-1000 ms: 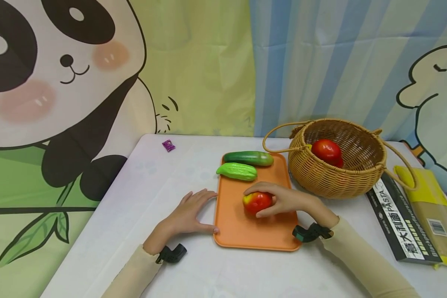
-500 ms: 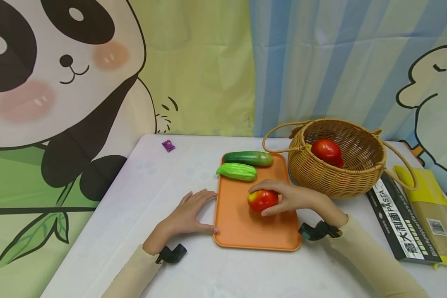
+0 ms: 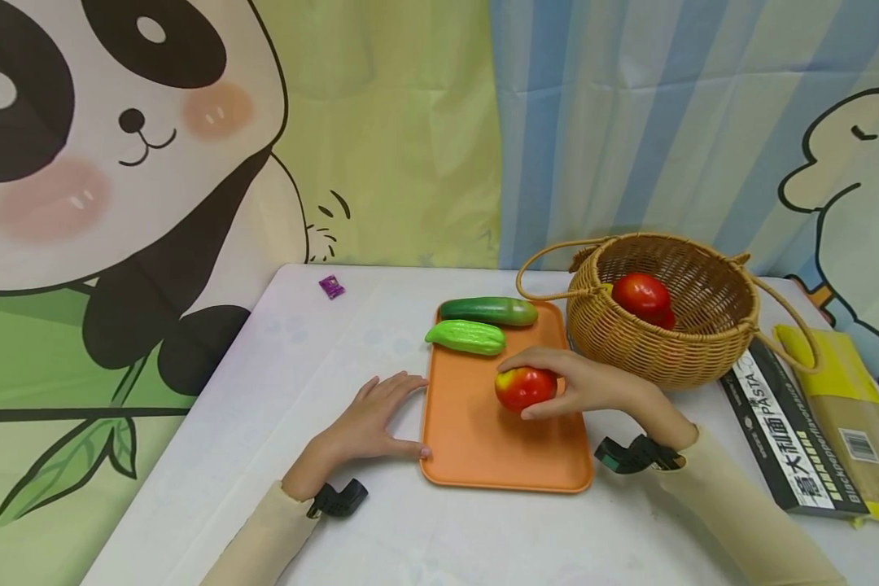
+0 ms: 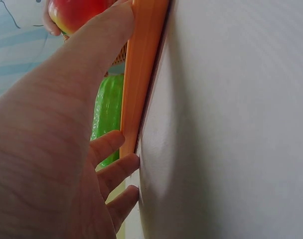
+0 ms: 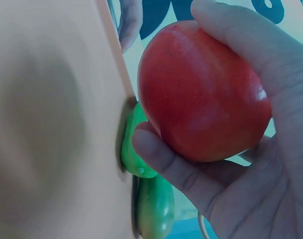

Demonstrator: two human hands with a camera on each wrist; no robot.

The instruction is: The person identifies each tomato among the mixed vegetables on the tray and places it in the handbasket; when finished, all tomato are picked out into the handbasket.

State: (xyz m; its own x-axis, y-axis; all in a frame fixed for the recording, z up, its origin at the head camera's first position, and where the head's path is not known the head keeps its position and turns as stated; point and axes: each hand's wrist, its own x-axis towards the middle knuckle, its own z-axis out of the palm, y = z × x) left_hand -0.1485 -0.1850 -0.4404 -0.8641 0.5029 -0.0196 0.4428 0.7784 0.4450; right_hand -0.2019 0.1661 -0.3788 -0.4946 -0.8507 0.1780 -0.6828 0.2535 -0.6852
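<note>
My right hand [image 3: 586, 384] holds a shiny red-and-yellow fruit [image 3: 525, 389] between thumb and fingers. In the right wrist view the fruit [image 5: 201, 94] hangs above the orange tray [image 5: 47, 199], its shadow falling on the tray surface. My left hand [image 3: 369, 425] lies with spread fingers along the left edge of the tray [image 3: 483, 464]; its thumb and fingertips touch the rim. A dark green cucumber [image 3: 487, 311] and a bumpy light green gourd [image 3: 467, 337] lie side by side at the tray's far end.
A wicker basket [image 3: 652, 358] with a red fruit [image 3: 640, 296] inside stands behind the tray to the right. Beside it lie a black pasta box [image 3: 791, 439] and a yellow packet [image 3: 842, 407]. A small purple wrapped sweet [image 3: 331, 286] lies at the table's back left.
My right hand has carried the fruit to the right and slightly away from me, up off the tray. The left hand has stayed at the tray's edge.
</note>
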